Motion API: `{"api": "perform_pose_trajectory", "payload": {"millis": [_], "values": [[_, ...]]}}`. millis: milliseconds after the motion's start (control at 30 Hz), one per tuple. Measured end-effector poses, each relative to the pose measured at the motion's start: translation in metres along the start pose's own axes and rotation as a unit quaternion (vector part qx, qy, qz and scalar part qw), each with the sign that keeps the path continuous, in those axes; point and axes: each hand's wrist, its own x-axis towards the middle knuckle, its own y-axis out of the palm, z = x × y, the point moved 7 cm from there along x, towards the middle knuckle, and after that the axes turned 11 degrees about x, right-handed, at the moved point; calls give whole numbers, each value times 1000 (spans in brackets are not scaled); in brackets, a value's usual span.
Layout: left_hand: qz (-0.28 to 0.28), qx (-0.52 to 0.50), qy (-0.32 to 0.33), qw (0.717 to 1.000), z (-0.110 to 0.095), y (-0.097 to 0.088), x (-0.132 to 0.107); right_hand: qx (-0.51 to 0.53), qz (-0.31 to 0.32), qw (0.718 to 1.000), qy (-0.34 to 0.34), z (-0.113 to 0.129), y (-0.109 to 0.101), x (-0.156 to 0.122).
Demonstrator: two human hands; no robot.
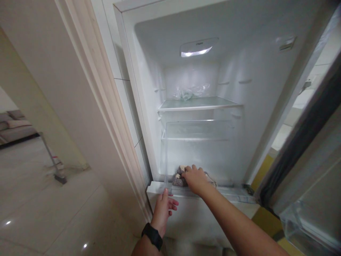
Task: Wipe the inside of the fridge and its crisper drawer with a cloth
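Note:
My right hand (195, 179) reaches into the bottom of an open refrigerator (149, 106). Its fingers curl over a lumpy grey-and-tan bundle (179, 179), whose kind I cannot make out; the hand hides part of it. A clear plastic panel (199, 129) stands upright around the low compartment. My left hand (164, 206), with a black watch on the wrist, is at the compartment's front left edge. Its thumb points up by the panel's lower corner and its fingers are apart, holding nothing. Whether the thumb touches the panel is hard to tell.
A glass shelf (199, 103) above carries a crumpled clear plastic bag (189, 93). The refrigerator door (309, 142) stands open at the right, with a clear door bin (301, 222). A wall edge (106, 106) runs close on the left; a broom-like tool (54, 165) stands farther off.

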Motion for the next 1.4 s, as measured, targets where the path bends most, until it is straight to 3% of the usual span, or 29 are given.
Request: {"api": "perform_pose_trajectory", "payload": {"millis": [167,333,400,500,633,700,800,933,1000,1100,1200,1267,1333,1400], "values": [[-13,2,0,1000,1,1,2,17,-22,999,-33,33,5,15],[-14,15,4,1000,-1,-3,4,24,-30,998,-50,32,4,12],[-3,29,9,1000,-1,-6,6,22,-31,998,-46,18,-3,6],[6,44,11,999,0,-9,6,16,-61,998,1,-22,-26,-3],[5,40,14,999,1,-7,5,19,-157,983,98,-82,-59,-7],[-2,40,16,999,2,-5,6,13,-211,969,126,-93,-65,-7],[-7,38,14,999,4,-4,8,-8,-235,969,79,-71,-48,-5],[3,35,16,999,2,-4,8,-16,-124,985,-118,-11,-2,-4],[9,42,17,999,0,-5,6,-26,-85,983,-159,1,5,-4],[14,52,15,998,-4,-8,3,-47,-95,984,-145,-10,-19,10],[21,54,15,998,-5,-8,2,-55,-212,975,-43,-41,-67,30],[21,51,13,998,-4,-8,2,-48,-268,962,33,-57,-84,36],[17,48,13,999,-3,-8,2,-42,-255,965,38,-54,-76,36],[16,47,15,999,-2,-8,3,-42,-188,981,-37,-32,-47,31]]}}
